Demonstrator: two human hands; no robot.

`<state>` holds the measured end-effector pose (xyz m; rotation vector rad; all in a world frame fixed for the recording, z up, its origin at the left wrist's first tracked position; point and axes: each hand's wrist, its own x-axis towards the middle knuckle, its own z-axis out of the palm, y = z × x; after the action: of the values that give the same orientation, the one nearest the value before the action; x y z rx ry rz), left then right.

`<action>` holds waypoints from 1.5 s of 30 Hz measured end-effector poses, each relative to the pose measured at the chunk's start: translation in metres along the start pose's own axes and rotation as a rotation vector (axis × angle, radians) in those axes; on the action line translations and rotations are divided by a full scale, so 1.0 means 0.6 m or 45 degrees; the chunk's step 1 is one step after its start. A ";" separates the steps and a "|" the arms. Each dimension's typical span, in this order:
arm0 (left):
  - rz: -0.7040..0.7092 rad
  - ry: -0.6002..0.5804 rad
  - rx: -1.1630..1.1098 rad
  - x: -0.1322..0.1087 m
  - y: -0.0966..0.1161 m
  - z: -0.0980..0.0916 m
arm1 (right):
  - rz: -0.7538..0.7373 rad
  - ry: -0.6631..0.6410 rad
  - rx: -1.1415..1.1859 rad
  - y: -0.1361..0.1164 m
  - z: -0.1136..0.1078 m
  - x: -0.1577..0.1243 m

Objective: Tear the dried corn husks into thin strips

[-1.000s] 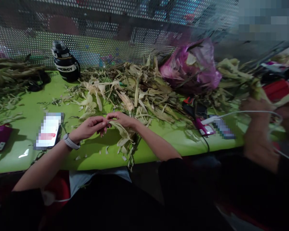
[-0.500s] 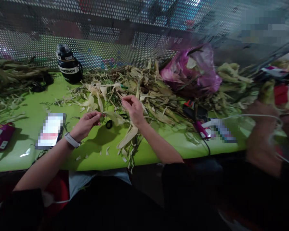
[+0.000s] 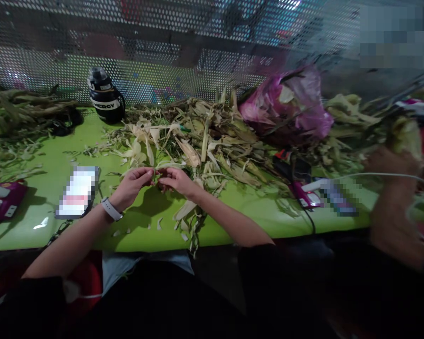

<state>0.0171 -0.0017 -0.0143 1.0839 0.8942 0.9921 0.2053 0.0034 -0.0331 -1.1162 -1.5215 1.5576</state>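
Observation:
My left hand (image 3: 136,184), with a white watch on its wrist, is closed in a pinch on a pale green husk piece (image 3: 169,165). Close beside it, my right hand (image 3: 176,181) has its fingers curled at the same piece, their tips nearly meeting the left ones. Both hands are over the green table (image 3: 144,235). Behind them lies a heap of dry corn husks (image 3: 229,141). Loose husk strips (image 3: 194,226) hang over the front edge below my right hand.
A black bottle (image 3: 107,101) stands at the back. Phones (image 3: 78,193) and purple power banks (image 3: 306,194) lie on both sides. A pink plastic bag (image 3: 289,108) with husks is at the back right. Another person's arm (image 3: 392,207) is at the right.
My right hand has moved left and down from beside the heap to meet my left hand. The view has shifted slightly.

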 end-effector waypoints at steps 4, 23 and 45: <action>0.119 0.040 0.230 0.001 0.002 0.001 | -0.225 0.172 -0.413 0.000 0.000 -0.012; 0.340 0.125 0.576 -0.012 0.001 0.015 | -0.626 0.140 -1.076 -0.018 0.010 -0.046; 0.629 0.430 -0.176 0.027 0.043 -0.051 | -0.433 0.229 -0.908 -0.074 -0.104 -0.046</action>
<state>-0.0112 0.0262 0.0018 1.0579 0.8241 1.6607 0.2688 0.0073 0.0171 -1.2333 -2.0724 0.6674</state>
